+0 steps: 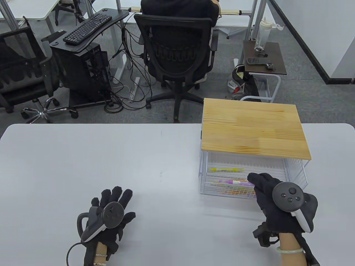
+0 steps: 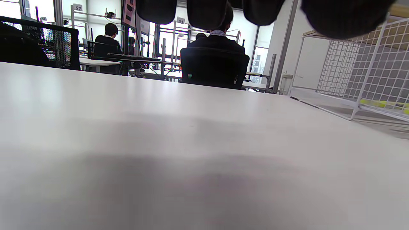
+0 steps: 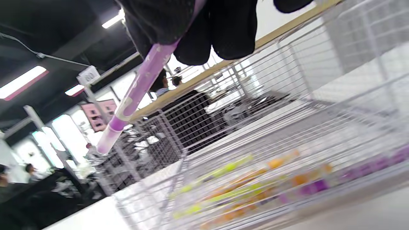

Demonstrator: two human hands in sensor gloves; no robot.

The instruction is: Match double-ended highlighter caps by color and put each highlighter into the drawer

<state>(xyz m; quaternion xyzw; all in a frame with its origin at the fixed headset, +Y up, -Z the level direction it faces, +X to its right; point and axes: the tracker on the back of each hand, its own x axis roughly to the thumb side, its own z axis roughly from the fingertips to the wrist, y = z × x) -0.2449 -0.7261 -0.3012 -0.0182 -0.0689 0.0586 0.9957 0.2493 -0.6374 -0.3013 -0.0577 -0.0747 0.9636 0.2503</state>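
Pinching a purple highlighter (image 3: 137, 88) — pale, star-speckled — the right hand (image 1: 273, 198) hovers over the drawer (image 1: 295, 173); left hand (image 1: 109, 214) lies flat, empty.

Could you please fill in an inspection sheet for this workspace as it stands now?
Surface: white table, bare around the hands.
Job's things: purple highlighter held above the open wire drawer; yellow, orange and purple highlighters lie inside the drawer, under a wooden top.
Clutter: nothing seen on the table.
Hands: left hand flat on the table, fingers spread; right hand pinches the purple highlighter.
Cables: glove cable at the left wrist.
Surroundings: office chair, keyboard, side table.
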